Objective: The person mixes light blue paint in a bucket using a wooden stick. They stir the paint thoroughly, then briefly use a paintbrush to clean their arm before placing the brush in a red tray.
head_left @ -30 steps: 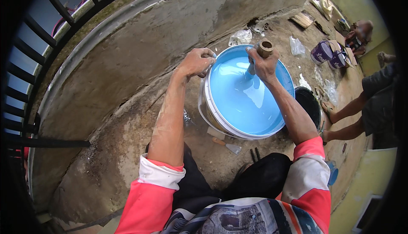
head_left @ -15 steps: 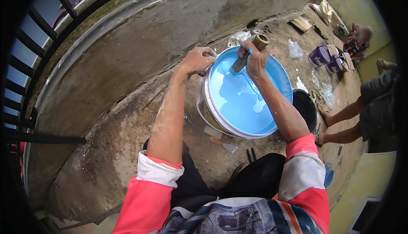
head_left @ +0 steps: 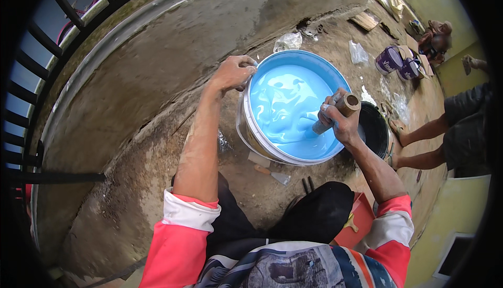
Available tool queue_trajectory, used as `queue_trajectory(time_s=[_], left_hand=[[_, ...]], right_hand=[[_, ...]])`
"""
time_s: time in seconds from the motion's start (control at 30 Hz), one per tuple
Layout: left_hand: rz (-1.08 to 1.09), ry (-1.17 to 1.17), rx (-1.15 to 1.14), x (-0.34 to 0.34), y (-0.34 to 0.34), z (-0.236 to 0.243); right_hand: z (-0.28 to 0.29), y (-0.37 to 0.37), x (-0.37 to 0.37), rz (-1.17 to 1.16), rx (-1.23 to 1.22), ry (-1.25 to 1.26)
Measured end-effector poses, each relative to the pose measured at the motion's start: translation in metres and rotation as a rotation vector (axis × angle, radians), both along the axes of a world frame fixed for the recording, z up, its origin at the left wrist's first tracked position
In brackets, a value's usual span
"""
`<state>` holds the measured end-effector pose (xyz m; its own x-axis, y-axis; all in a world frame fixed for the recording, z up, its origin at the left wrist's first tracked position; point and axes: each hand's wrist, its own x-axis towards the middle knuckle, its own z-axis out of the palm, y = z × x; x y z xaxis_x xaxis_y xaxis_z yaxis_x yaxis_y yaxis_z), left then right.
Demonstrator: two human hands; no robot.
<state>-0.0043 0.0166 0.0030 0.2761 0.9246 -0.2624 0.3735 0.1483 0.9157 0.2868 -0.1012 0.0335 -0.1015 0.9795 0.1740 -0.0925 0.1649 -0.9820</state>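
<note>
A large white bucket (head_left: 250, 123) holds light-blue paint (head_left: 280, 102), its surface streaked with swirls. My right hand (head_left: 340, 118) is closed around a thick bamboo stick (head_left: 350, 101) with a hollow top end. The stick leans, and its lower end dips into the paint near the bucket's right side. My left hand (head_left: 234, 73) grips the bucket's upper left rim between thumb and fingers; some fingertips are hidden. Blue paint marks my right fingers.
A scraper (head_left: 272, 174) lies on the ground before the bucket. To its right stand a black bucket (head_left: 374, 133) and a red tray (head_left: 357, 220). Purple paint pails (head_left: 389, 60) and plastic bags (head_left: 358, 52) lie beyond. Another person's legs (head_left: 419, 144) are at right; a concrete wall (head_left: 157, 57) runs left.
My right hand has swept the bamboo stick from the far side of the bucket toward the near right, swirling the paint. The left hand stays on the rim. The red tray has come into view.
</note>
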Motion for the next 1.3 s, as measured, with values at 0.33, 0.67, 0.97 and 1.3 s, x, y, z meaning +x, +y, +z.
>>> queue_trajectory(time_s=[0.33,0.67,0.97,1.3], left_hand=[[0.032,-0.069,-0.024,0.002,0.001,-0.004],[0.028,-0.120,-0.042,-0.004,0.003,-0.002],[0.010,-0.078,-0.028,0.000,0.000,0.000],[0.012,-0.093,-0.033,0.002,0.003,0.000]], right_hand=[[-0.026,0.132,-0.003,-0.413,0.305,-0.064],[-0.015,0.101,-0.104,-0.096,0.062,0.144],[0.006,-0.013,-0.011,0.009,-0.011,-0.057],[-0.024,0.131,-0.003,-0.452,0.300,-0.018]])
